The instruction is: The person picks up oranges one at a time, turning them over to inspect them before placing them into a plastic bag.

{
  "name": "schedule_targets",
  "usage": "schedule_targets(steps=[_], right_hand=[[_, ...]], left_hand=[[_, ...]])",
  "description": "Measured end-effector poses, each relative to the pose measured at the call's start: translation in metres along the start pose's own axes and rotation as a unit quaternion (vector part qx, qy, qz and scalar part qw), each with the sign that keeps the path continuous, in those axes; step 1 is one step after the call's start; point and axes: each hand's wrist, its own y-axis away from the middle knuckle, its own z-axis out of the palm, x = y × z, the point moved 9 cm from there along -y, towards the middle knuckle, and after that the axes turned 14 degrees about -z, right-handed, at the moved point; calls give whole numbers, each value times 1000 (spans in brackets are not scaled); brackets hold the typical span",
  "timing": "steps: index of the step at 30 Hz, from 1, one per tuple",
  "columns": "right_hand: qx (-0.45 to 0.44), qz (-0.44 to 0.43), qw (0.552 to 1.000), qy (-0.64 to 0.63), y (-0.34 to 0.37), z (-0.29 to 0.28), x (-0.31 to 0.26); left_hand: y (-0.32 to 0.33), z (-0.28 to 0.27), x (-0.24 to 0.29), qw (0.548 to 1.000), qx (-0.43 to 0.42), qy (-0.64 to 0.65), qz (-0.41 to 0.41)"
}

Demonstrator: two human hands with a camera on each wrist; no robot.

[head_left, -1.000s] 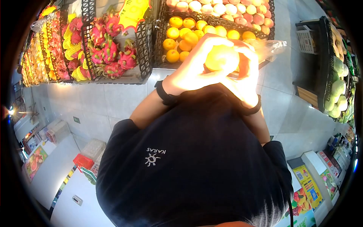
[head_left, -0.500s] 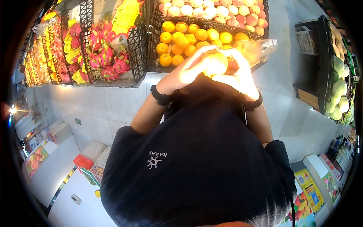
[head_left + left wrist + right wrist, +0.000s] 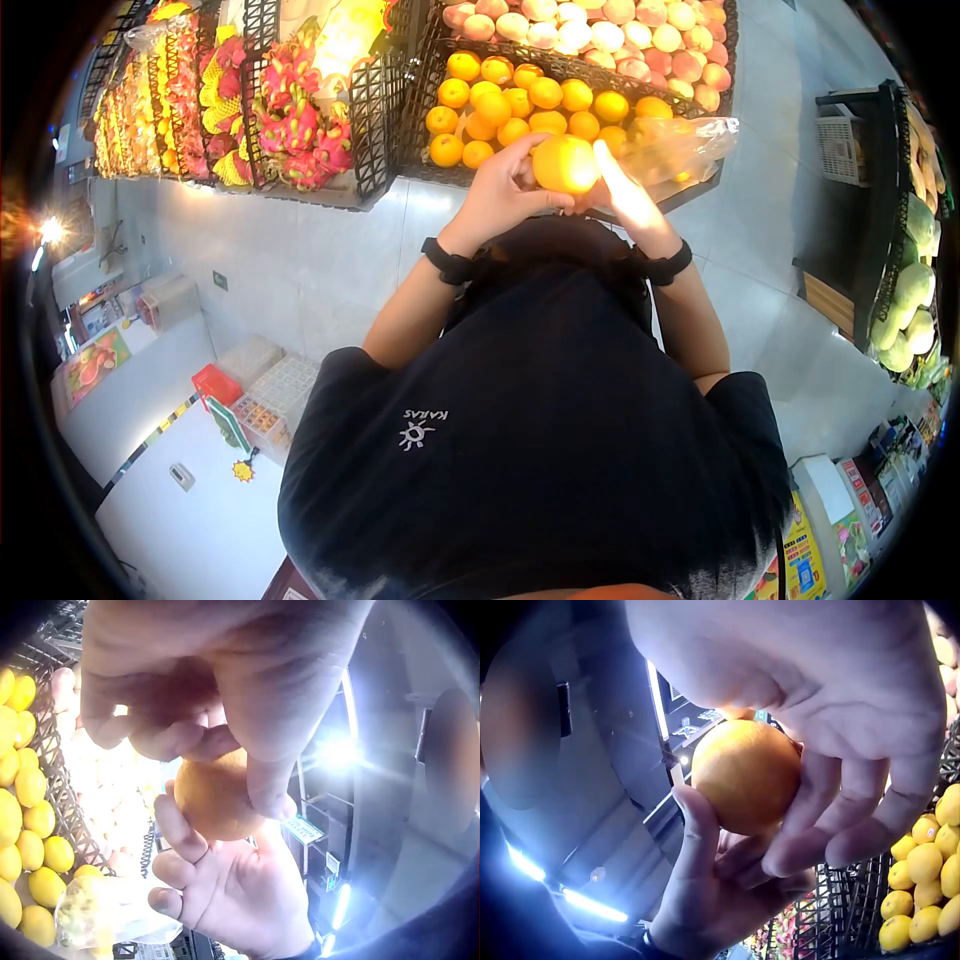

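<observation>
Between both hands, over the front edge of a crate of oranges (image 3: 545, 92), is one orange (image 3: 566, 163). The left hand (image 3: 500, 195) grips it from the left, and the left wrist view shows the left thumb and fingers around the orange (image 3: 217, 796). At its other side is the right hand (image 3: 635, 208); in the right wrist view the fingers of the right hand (image 3: 810, 727) bend along the side of the orange (image 3: 746, 776) and touch it. A clear plastic bag (image 3: 690, 150) lies at the crate's right corner, just beyond the right hand.
Peaches (image 3: 605, 38) fill the crate behind the oranges. Dragon fruit (image 3: 300, 130) sits in a crate to the left. A dark stand with green melons (image 3: 908, 300) is at the right. Grey floor tiles (image 3: 760, 230) show between the stands, and a white counter (image 3: 190, 500) is at lower left.
The right fingers have straightened and moved off the orange's top to its side, leaving more of it visible. Glare on the hands has dropped, and the head view has shifted slightly.
</observation>
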Motion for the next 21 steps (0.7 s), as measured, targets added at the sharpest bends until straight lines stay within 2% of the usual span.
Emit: schedule_targets(steps=[1, 3, 4, 5, 6, 8, 9, 11, 12, 13, 15, 16, 17, 19, 21], right_hand=[[-3, 2, 1000, -5, 0, 1, 6], [2, -164, 986, 25, -3, -1, -9], [-58, -216, 974, 29, -4, 7, -16], [-54, -217, 974, 27, -5, 6, -12], [-60, -223, 972, 35, -6, 8, -8], [-39, -227, 973, 6, -7, 13, -4], [-26, -229, 973, 6, -10, 12, -3], [-34, -242, 960, 135, -16, 8, -5], [-5, -239, 962, 129, -20, 9, 0], [13, -235, 960, 152, -25, 9, 6], [43, -203, 963, 174, -34, 10, 20], [40, -191, 961, 194, -38, 13, 23], [48, -189, 960, 199, -41, 15, 24], [71, -145, 977, 139, -47, 18, 37], [92, -133, 974, 157, -50, 15, 46]], left_hand=[[-1, -5, -4, 999, 39, -7, -14], [-4, -4, -2, 998, 60, 16, 10], [-6, -10, -4, 995, 98, -1, 25], [-8, -17, -5, 990, 132, -17, 39], [-8, -20, -9, 991, 126, -20, 37], [-5, -26, -14, 977, 127, -149, -87], [-4, -32, -17, 978, 114, -152, -88], [-12, -35, -24, 963, 68, -252, -65], [-12, -35, -23, 982, 47, -180, -35], [-14, -37, -23, 983, 32, -178, -31], [-12, -41, -2, 931, 44, -348, 96], [-15, -46, -8, 942, 26, -327, 64], [-17, -49, -9, 944, 17, -323, 68], [-28, -61, -24, 974, 4, -227, -19], [-38, -68, -36, 975, -7, -220, -15]])
